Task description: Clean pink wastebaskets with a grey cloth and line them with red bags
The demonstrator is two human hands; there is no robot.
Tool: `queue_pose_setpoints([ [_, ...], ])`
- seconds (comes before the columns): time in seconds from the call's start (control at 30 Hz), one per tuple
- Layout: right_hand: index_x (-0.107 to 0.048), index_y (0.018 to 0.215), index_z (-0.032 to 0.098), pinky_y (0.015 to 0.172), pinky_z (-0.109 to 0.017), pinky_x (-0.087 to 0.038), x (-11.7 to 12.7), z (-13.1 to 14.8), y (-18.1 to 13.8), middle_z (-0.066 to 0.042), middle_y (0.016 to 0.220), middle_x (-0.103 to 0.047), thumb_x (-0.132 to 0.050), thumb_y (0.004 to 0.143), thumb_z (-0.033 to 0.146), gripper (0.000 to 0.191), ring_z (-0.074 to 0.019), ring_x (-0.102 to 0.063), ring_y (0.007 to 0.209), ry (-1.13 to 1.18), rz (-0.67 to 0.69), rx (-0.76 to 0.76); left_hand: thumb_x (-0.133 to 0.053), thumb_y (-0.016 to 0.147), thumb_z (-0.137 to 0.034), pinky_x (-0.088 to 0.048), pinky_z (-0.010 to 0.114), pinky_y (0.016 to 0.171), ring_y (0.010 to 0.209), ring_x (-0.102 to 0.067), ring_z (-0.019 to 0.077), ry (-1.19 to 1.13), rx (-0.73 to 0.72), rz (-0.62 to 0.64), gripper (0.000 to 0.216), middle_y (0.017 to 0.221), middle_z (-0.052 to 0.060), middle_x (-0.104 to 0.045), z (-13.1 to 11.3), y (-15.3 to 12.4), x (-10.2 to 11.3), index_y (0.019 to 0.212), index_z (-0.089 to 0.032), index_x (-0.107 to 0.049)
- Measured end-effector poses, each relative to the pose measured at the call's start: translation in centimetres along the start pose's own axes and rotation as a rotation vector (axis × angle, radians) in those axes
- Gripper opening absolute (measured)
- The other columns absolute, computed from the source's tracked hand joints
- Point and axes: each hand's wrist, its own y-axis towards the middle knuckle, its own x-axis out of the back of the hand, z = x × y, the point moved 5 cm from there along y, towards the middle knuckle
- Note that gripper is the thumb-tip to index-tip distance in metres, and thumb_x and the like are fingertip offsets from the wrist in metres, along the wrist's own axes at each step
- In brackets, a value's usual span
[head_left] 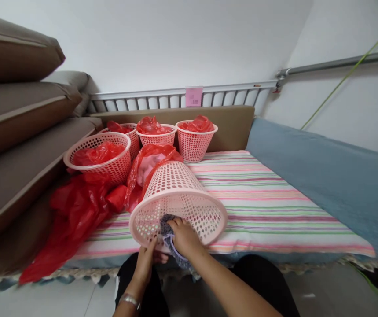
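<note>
A pink perforated plastic basket (175, 178) lies on its side on the striped cloth, its wide mouth facing me. My right hand (185, 237) is closed on a grey-purple cleaning cloth (175, 253) and presses it inside the basket's mouth. Part of the cloth hangs down over the rim. My left hand (147, 259) grips the lower left of the basket's rim, with its thumb on the inner side and its fingers beneath.
Several pink baskets (195, 143) holding red plastic bags stand behind. Loose red bags (76, 211) spill over the seat edge at left. Stacked brown cushions (17, 145) rise on the left. A blue padded side (324, 176) borders the striped cloth (268, 220); a radiator (235, 94) is behind.
</note>
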Motion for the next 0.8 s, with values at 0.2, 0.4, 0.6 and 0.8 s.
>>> queue_pose_setpoints([
  [0.2,-0.056,0.121,0.025,0.091,-0.035,-0.036,-1.1,1.2,-1.6,-0.007,0.117,-0.058,-0.048,0.078,0.013,0.046,-0.026,-0.047,0.108,-0.014,0.045,-0.056,-0.064,0.071,-0.058,-0.038,0.023,0.038,0.035,-0.055,0.0164,0.054,-0.066,-0.002,0.07,0.047,-0.003,-0.062,-0.1,-0.1,0.2,0.12,-0.01,-0.052],
  [0.4,-0.055,0.124,0.022,0.095,-0.038,-0.035,-1.1,0.2,3.4,-0.01,0.119,-0.058,-0.045,0.083,0.015,0.043,-0.026,-0.048,0.108,-0.022,-0.007,-0.06,-0.056,0.077,-0.057,-0.05,0.034,0.051,0.03,-0.048,0.0177,0.086,-0.032,0.054,0.076,0.03,-0.008,-0.048,0.2,0.1,-0.5,0.133,-0.006,-0.043],
  [0.6,-0.04,0.138,0.022,0.107,-0.042,-0.026,-0.4,-2.3,12.7,-0.009,0.138,-0.047,-0.045,0.086,0.02,0.052,-0.0265,-0.037,0.128,0.034,-0.108,-0.111,-0.054,0.081,-0.051,-0.052,0.036,0.053,0.029,-0.049,0.0179,0.098,-0.009,0.052,0.076,0.03,-0.007,-0.05,0.4,0.3,-0.9,0.138,-0.003,-0.041],
  [0.8,-0.033,0.142,0.022,0.108,-0.043,-0.026,-0.5,-3.2,14.5,-0.007,0.145,-0.041,-0.044,0.087,0.02,0.056,-0.0253,-0.032,0.133,0.05,-0.161,-0.094,-0.052,0.08,-0.057,-0.052,0.034,0.058,0.038,-0.059,0.021,0.065,0.016,0.042,0.08,0.03,-0.002,-0.055,0.7,0.2,-1.3,0.136,0.0,-0.044],
])
